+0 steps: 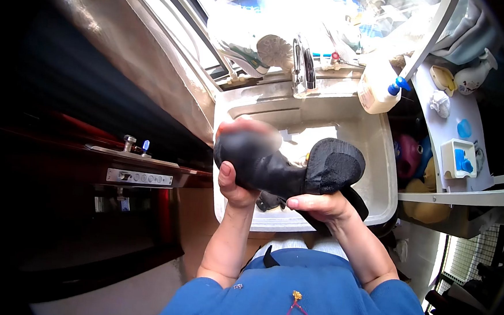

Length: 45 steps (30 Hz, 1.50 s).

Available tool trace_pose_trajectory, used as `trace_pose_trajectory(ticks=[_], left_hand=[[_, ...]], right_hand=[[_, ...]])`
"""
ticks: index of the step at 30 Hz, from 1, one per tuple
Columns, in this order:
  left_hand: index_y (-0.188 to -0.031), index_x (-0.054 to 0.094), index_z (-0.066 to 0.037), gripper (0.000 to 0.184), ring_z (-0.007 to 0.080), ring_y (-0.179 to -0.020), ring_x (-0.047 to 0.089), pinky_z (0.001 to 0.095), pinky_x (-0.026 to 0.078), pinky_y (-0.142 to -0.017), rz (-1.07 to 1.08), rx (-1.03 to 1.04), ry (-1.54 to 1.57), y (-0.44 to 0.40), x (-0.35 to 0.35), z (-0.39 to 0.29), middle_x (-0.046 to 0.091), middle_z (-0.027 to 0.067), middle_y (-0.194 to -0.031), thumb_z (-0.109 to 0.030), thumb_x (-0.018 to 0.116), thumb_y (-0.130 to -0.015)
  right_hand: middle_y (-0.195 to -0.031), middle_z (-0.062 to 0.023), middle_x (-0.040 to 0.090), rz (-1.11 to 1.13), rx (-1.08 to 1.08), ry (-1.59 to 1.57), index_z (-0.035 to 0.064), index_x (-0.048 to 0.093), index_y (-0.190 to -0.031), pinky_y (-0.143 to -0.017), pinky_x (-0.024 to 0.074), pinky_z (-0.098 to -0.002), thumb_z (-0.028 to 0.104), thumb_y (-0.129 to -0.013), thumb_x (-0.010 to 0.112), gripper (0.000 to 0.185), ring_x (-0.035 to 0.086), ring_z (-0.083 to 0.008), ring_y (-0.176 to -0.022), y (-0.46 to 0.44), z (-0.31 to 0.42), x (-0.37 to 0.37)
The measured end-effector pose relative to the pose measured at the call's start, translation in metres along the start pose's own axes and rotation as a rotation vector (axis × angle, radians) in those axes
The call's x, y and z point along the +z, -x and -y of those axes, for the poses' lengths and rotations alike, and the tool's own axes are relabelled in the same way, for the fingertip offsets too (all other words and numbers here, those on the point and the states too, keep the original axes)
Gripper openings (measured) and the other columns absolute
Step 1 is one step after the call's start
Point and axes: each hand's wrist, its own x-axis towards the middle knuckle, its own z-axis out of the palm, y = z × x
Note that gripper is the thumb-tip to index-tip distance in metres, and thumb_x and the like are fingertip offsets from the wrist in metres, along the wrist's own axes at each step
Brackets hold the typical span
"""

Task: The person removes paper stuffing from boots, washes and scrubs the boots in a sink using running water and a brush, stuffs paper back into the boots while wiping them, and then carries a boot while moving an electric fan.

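bright sink (389, 192) with a black shoe (285, 178) held over it

the room is very bright at the far side, and dark on the left. the pale sink sits in the middle, with a shiny tap (299, 71) at its back edge. a soap bottle (377, 95) with a blue pump top stands on the back right corner. a white shelf (436, 125) on the right has small things on it, like a white box (458, 158) with a blue thing inside.

the black shoe is up over the front part of the sink, on its side or upside down (the toe end is too blurry to be sure). its chunky heel (335, 165) points up, with a rough patch on it.

the left hand (240, 185) is curled around the toe end, thumb on the near side and fingers on the far side. the right hand (325, 207) is closed on the shoe just under the heel, with its thumb pointing left. a small dark thing (269, 202) shows in the sink below the shoe.
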Motion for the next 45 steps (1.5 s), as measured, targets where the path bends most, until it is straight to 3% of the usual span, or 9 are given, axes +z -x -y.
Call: trace_pose_trajectory(ticks=[8, 12, 20, 23, 25, 28, 37, 44, 45], left_hand=[[-0.146, 0.015, -0.003, 0.12, 0.0228, -0.119, 0.044, 0.0361, 0.042, -0.098, 0.11, -0.06, -0.286, -0.025, -0.009, 0.003, 0.033, 0.0174, -0.138, -0.074, 0.064, -0.063], [-0.141, 0.025, -0.002, 0.108, 0.0221, -0.122, 0.043, 0.0363, 0.041, -0.098, 0.162, -0.187, -0.493, 0.008, -0.071, 0.042, 0.04, 0.012, -0.136, -0.073, 0.061, -0.069], [-0.12, 0.049, -0.001, 0.087, 0.0195, -0.103, 0.056, 0.0346, 0.045, -0.092, -0.107, -0.299, -0.446, 0.017, -0.072, 0.05, 0.058, 0.0086, -0.113, -0.076, 0.047, -0.076], [-0.122, 0.048, -0.001, 0.087, 0.0201, -0.105, 0.056, 0.0357, 0.045, -0.094, -0.045, -0.301, -0.463, 0.015, -0.065, 0.04, 0.057, 0.0091, -0.115, -0.075, 0.048, -0.076], [-0.123, 0.046, -0.001, 0.088, 0.0204, -0.106, 0.056, 0.0365, 0.045, -0.095, -0.037, -0.401, -0.317, 0.013, -0.056, 0.027, 0.057, 0.0096, -0.116, -0.075, 0.048, -0.076], [-0.124, 0.046, -0.001, 0.089, 0.0207, -0.107, 0.056, 0.0367, 0.044, -0.096, -0.06, -0.383, -0.381, 0.008, -0.055, 0.027, 0.056, 0.0099, -0.117, -0.075, 0.048, -0.076], [-0.125, 0.046, 0.003, 0.082, 0.0183, -0.105, 0.054, 0.0314, 0.042, -0.094, -0.09, -0.348, -0.446, 0.012, -0.063, 0.051, 0.057, 0.0098, -0.116, -0.067, 0.052, -0.083], [-0.132, 0.039, 0.001, 0.081, 0.0187, -0.113, 0.047, 0.0315, 0.037, -0.099, -0.144, -0.193, -0.523, 0.02, -0.081, 0.051, 0.048, 0.0092, -0.126, -0.063, 0.052, -0.084], [-0.133, 0.037, 0.001, 0.082, 0.0189, -0.113, 0.047, 0.0318, 0.036, -0.1, -0.143, -0.181, -0.544, 0.016, -0.089, 0.046, 0.048, 0.0093, -0.127, -0.063, 0.053, -0.084]], right_hand=[[-0.123, -0.0179, 0.056, -0.091, -0.024, -0.356, -0.0054, 0.047, -0.125, -0.104, 0.0384, -0.0405, 0.0, -0.076, 0.062, 0.052, 0.054, -0.0279, -0.114, -0.023, 0.007, 0.001], [-0.122, -0.0164, 0.056, -0.083, -0.025, -0.426, -0.0058, 0.048, -0.124, -0.102, 0.0407, -0.0387, 0.0, -0.074, 0.065, 0.053, 0.056, -0.026, -0.112, -0.028, 0.013, 0.003], [-0.11, -0.0091, 0.061, 0.042, -0.004, 0.929, -0.0019, 0.055, -0.118, -0.094, 0.0411, -0.0299, 0.02, -0.072, 0.079, 0.056, 0.054, -0.0172, -0.103, -0.02, 0.031, -0.017], [-0.114, -0.0094, 0.06, 0.191, 0.008, 0.962, -0.0009, 0.055, -0.12, -0.096, 0.0406, -0.032, 0.015, -0.076, 0.072, 0.05, 0.053, -0.0187, -0.106, -0.017, 0.03, -0.026], [-0.116, -0.0096, 0.059, 0.16, 0.124, 0.172, 0.0007, 0.055, -0.122, -0.097, 0.0401, -0.034, 0.008, -0.079, 0.066, 0.045, 0.053, -0.0197, -0.109, -0.009, 0.025, -0.021], [-0.127, -0.0124, 0.053, -0.121, 0.338, 0.452, 0.0017, 0.052, -0.126, -0.102, 0.0367, -0.0361, -0.003, -0.077, 0.063, 0.05, 0.048, -0.0232, -0.119, -0.017, 0.03, -0.035], [-0.103, -0.0146, 0.056, -0.34, -0.616, 1.138, 0.001, 0.051, -0.109, -0.089, 0.0415, -0.0371, 0.011, -0.077, 0.068, 0.037, 0.054, -0.0295, -0.1, -0.048, -0.032, -0.03], [-0.107, -0.0158, 0.059, -0.236, -0.505, 1.228, -0.001, 0.053, -0.115, -0.092, 0.0429, -0.037, 0.007, -0.077, 0.067, 0.041, 0.056, -0.0292, -0.104, -0.054, -0.029, -0.032], [-0.087, -0.0216, 0.063, -0.211, -0.58, 1.292, -0.0008, 0.062, -0.093, -0.075, 0.0498, -0.0437, 0.004, -0.071, 0.059, 0.022, 0.061, -0.0404, -0.083, -0.059, -0.032, -0.039]])
